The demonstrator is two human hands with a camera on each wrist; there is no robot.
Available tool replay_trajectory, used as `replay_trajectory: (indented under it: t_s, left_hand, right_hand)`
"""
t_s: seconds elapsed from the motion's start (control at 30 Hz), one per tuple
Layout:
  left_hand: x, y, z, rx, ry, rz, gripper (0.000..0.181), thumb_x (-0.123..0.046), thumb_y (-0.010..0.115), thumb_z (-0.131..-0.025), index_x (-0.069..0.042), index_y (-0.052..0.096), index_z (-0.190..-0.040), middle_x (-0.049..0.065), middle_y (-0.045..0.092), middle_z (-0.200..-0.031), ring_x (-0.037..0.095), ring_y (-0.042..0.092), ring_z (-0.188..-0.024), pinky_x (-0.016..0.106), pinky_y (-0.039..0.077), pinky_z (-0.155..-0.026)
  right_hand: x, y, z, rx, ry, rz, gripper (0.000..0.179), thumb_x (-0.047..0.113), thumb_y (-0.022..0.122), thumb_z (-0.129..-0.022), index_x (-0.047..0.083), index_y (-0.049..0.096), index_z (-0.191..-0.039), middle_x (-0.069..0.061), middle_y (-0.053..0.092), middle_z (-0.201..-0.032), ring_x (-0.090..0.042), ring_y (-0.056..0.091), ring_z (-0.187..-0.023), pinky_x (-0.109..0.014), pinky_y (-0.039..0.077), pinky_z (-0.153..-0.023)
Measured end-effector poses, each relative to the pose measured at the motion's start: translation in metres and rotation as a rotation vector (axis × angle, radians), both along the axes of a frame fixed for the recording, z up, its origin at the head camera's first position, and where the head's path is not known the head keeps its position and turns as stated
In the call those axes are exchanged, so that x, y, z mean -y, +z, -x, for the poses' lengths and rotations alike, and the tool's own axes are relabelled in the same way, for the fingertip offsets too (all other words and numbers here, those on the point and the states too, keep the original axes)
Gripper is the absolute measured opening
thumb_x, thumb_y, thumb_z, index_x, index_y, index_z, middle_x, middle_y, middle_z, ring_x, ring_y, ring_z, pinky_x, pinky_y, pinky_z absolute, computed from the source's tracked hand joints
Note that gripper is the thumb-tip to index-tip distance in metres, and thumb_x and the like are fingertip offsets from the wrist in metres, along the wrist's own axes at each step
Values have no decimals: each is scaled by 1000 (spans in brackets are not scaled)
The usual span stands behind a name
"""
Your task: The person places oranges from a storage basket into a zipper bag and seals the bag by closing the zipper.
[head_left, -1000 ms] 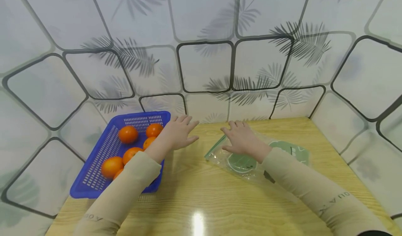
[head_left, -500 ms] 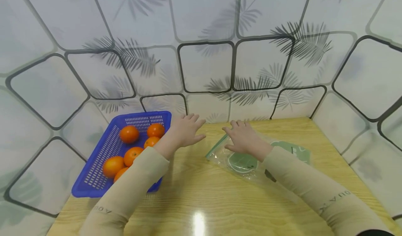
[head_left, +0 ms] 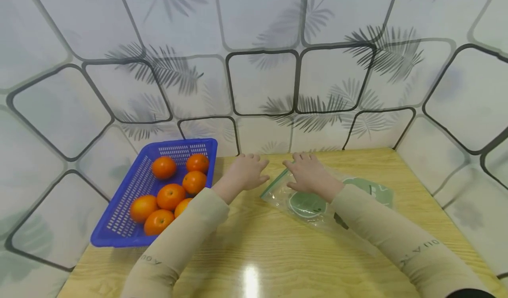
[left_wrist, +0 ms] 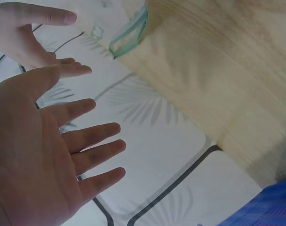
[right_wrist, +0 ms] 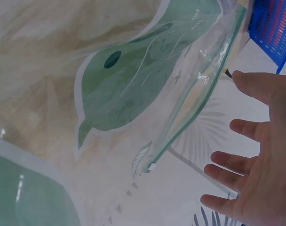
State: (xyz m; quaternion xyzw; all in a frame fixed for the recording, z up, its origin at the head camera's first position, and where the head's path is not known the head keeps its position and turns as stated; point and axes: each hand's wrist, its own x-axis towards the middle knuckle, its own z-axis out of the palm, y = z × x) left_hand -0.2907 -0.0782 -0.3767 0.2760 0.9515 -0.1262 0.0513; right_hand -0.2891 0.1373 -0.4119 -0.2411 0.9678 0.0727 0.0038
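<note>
My left hand (head_left: 245,173) hovers over the table between a blue basket and a clear zip bag, its fingers spread and holding nothing. In the left wrist view the palm and extended fingers (left_wrist: 89,141) show plainly. My right hand (head_left: 308,176) is above the zip bag (head_left: 278,192), fingers apart, with nothing in its grasp. The bag lies flat, printed with green shapes, and its green zip edge (right_wrist: 204,101) stands slightly parted in the right wrist view. Several oranges (head_left: 170,196) sit in the blue basket (head_left: 119,210); my left forearm partly covers one of them.
The wooden table (head_left: 254,240) meets a patterned wall covering (head_left: 262,86) behind and at both sides. The basket stands at the table's left, near the side wall. The bag occupies the right part of the tabletop.
My left hand has moved right, from beside the basket's edge toward the bag and my right hand, uncovering more oranges. My right hand has stayed nearly still above the bag.
</note>
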Motion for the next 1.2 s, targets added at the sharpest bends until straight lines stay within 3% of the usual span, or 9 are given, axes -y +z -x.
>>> replay_trajectory:
  t_s: [0.4,0.57,0.77,1.03,1.2]
  left_hand:
    - [-14,-27,-2,3,14,79,50,-48,55,-108,-19,59,-148,7,69,-139,28,67,-126,44,56,-106]
    - [-17,-40,-4,-9,14,63,47,-50,64,-103,-19,65,-139,4,74,-127,25,71,-116,41,59,-99]
    - [-21,-52,-6,17,2,46,45,-49,66,-102,-16,68,-132,4,76,-122,24,73,-113,41,59,-100]
    - [-25,-61,-12,30,7,28,42,-46,65,-103,-11,70,-126,6,76,-117,24,73,-109,39,60,-98]
    - [-27,-65,-15,20,3,-2,40,-44,63,-105,-9,71,-122,6,77,-111,24,74,-102,37,62,-92]
  right_hand:
    - [-5,-8,8,23,-3,-3,67,45,76,-96,11,55,-150,-25,56,-144,-44,54,-136,-61,53,-105]
    - [-5,-14,12,57,-3,13,65,40,75,-97,9,55,-150,-28,53,-149,-46,52,-139,-63,52,-107]
    - [-6,-23,17,86,-22,23,64,33,73,-97,8,52,-152,-30,50,-152,-48,52,-139,-67,48,-110]
    - [-6,-36,21,93,-16,54,69,29,78,-93,10,52,-154,-29,50,-153,-49,56,-136,-72,46,-111]
    - [-3,-38,18,112,0,64,68,21,79,-91,7,52,-152,-28,57,-143,-46,61,-129,-64,54,-104]
